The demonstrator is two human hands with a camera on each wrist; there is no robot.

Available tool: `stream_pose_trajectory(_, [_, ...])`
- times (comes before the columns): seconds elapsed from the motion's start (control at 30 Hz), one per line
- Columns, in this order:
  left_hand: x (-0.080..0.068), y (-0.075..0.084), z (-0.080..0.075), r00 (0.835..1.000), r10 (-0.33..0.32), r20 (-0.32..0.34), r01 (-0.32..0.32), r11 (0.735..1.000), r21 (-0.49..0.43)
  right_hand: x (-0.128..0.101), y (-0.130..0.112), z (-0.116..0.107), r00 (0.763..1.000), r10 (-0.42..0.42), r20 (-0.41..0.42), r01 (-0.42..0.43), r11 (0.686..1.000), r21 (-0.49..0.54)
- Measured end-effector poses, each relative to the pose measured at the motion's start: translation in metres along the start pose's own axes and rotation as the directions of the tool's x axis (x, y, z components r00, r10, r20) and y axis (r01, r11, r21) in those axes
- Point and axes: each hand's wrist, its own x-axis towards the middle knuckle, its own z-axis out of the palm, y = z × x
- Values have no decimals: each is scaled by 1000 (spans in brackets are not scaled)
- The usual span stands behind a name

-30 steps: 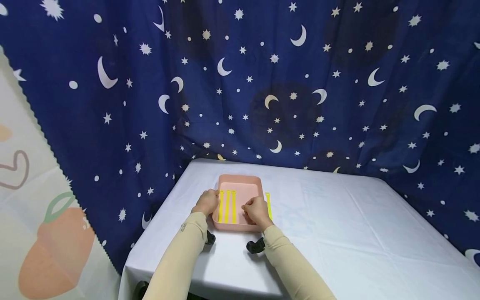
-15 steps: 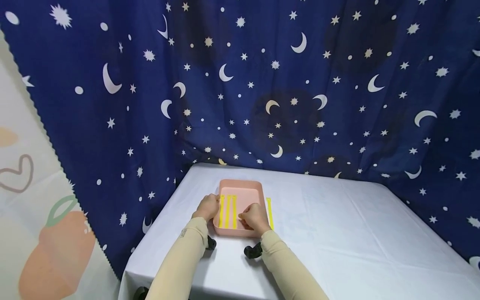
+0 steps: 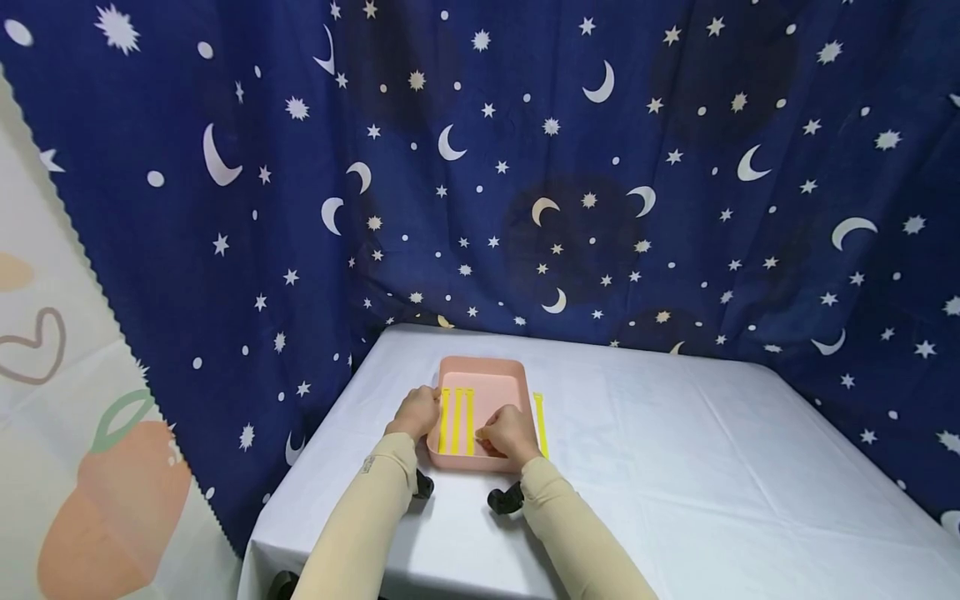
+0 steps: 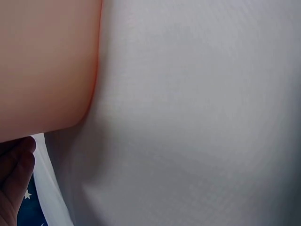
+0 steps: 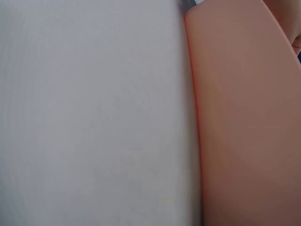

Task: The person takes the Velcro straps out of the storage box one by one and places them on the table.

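Three yellow strips [image 3: 456, 421] lie in the pink tray [image 3: 483, 373]. The left hand [image 3: 417, 412] grips its left rim; the right hand [image 3: 510, 432] looks pinched on something unseen. They seem light and floppy, best lifted by an end.

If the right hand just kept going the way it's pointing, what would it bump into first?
Probably the nearest yellow strip in the pink tray. The right hand sits over the tray's near edge, knuckles aimed left and away. Depth is unclear, so it might pass above.
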Motion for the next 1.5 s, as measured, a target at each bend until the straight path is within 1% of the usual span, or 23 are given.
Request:
stream_pose_trajectory(0.17, [-1, -1, 2, 1000, 1, -8, -1, 1000, -13, -2, 0, 1, 999, 10, 32, -10, 1000, 2])
stream_pose_trajectory(0.43, [0, -1, 2, 1000, -17, -9, 17, 1000, -19, -2, -3, 5, 1000, 5, -1, -5, 1000, -22])
stream_pose_trajectory(0.57, [1, -1, 2, 1000, -1, -6, 1, 1000, -14, -1, -6, 8, 1000, 0, -13, 0, 999, -42])
stream_pose_trajectory(0.77, [1, -2, 0, 1000, 3, 0, -3, 1000, -15, 3, -7, 12, 999, -32, -26, 30, 995, -94])
stream_pose_trajectory(0.93, [3, -2, 0, 1000, 11, -9, -12, 1000, -25, 6, -7, 14, 998, -47, -33, 42, 990, -133])
stream_pose_trajectory(1.03, [4, -2, 1, 1000, 12, -12, -12, 1000, -17, 6, -9, 14, 999, -40, -34, 34, 989, -144])
stream_pose_trajectory(1.23, [3, 0, 2, 1000, -10, -9, 10, 1000, -16, 4, -13, 15, 999, -26, -47, 18, 987, -158])
stream_pose_trajectory(1.5, [1, 1, 0, 1000, -21, 0, 21, 999, -35, 5, -17, 19, 997, -14, -73, 0, 981, -195])
